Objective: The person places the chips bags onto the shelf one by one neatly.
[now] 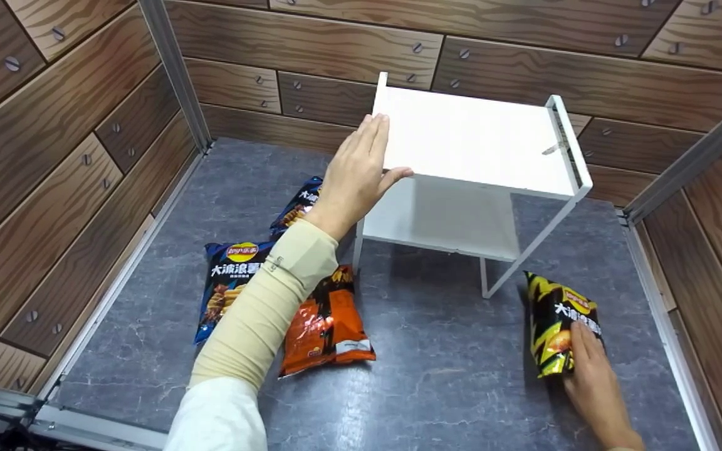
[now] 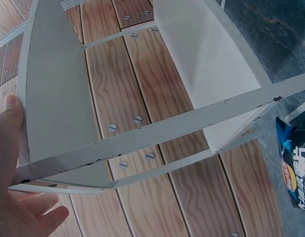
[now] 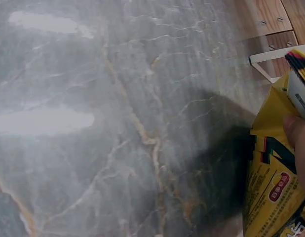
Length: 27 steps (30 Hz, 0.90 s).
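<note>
A white two-tier side table (image 1: 467,141) stands near the back wall. My left hand (image 1: 358,156) holds its left front corner; in the left wrist view the thumb (image 2: 12,108) lies on the panel edge, with fingers (image 2: 44,212) on the other side of the rail. On the right, my right hand (image 1: 596,382) grips a black-and-yellow bag of chips (image 1: 552,332) by its side. The right wrist view shows the thumb (image 3: 293,128) pressed on the yellow back of the bag, and the other fingers are mostly hidden.
Left of the table lie two blue chip bags (image 1: 226,288) (image 1: 298,203) and an orange chip bag (image 1: 333,326), partly covered by my left arm. Wood-patterned walls (image 1: 311,37) with metal frame edges enclose the grey marbled floor (image 1: 436,363).
</note>
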Each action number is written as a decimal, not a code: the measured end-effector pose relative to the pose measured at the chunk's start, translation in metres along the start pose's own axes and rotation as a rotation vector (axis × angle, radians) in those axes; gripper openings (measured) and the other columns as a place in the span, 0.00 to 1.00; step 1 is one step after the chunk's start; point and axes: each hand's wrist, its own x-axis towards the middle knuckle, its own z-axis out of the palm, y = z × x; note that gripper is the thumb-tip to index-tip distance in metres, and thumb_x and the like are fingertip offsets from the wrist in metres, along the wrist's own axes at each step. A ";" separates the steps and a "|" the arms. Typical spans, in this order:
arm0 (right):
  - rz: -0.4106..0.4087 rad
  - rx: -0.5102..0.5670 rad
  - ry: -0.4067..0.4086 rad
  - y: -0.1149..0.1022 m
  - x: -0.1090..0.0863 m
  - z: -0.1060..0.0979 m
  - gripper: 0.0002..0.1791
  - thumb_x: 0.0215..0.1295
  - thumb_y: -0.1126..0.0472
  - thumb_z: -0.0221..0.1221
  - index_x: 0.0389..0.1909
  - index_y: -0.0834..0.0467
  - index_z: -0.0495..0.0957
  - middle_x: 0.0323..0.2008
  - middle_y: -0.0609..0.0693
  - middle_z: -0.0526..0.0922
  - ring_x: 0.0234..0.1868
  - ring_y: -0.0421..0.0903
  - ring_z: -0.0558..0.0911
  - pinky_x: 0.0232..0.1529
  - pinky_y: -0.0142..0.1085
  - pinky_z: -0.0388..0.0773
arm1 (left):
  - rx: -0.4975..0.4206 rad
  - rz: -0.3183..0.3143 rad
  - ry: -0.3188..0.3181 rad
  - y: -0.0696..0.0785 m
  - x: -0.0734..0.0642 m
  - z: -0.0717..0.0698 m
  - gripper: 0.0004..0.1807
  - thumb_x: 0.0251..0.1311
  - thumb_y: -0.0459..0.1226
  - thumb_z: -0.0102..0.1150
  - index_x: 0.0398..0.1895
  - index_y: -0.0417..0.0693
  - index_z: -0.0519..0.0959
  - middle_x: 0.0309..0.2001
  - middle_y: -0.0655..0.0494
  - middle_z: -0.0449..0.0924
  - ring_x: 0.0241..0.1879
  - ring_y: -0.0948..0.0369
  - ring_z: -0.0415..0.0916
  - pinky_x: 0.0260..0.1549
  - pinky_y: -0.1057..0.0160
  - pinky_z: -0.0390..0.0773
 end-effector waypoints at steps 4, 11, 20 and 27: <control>0.029 0.001 0.002 -0.003 0.005 -0.003 0.49 0.25 0.86 0.60 0.63 0.76 0.68 0.61 0.75 0.72 0.58 0.75 0.71 0.78 0.37 0.52 | -0.002 -0.001 0.004 0.000 0.000 0.000 0.47 0.68 0.61 0.45 0.75 0.31 0.55 0.74 0.39 0.60 0.76 0.48 0.55 0.75 0.54 0.57; 0.079 -0.033 -0.026 -0.007 0.013 -0.010 0.48 0.29 0.86 0.60 0.64 0.73 0.69 0.62 0.73 0.72 0.59 0.75 0.72 0.77 0.46 0.56 | 0.004 0.000 0.002 0.001 0.000 0.000 0.47 0.68 0.61 0.44 0.75 0.31 0.55 0.74 0.39 0.60 0.76 0.48 0.55 0.76 0.55 0.57; 0.040 -0.052 -0.020 -0.009 0.023 -0.019 0.49 0.26 0.88 0.61 0.63 0.74 0.69 0.61 0.75 0.72 0.58 0.75 0.73 0.79 0.33 0.46 | -0.004 -0.011 -0.008 0.001 0.000 0.000 0.48 0.68 0.61 0.45 0.75 0.32 0.54 0.75 0.39 0.59 0.76 0.48 0.54 0.76 0.55 0.55; 0.004 -0.079 -0.018 -0.009 0.037 -0.029 0.51 0.23 0.88 0.63 0.63 0.75 0.69 0.61 0.75 0.72 0.58 0.75 0.73 0.79 0.36 0.49 | 0.005 -0.003 -0.004 0.000 0.000 0.000 0.47 0.68 0.61 0.45 0.75 0.31 0.55 0.75 0.39 0.59 0.76 0.47 0.55 0.76 0.55 0.56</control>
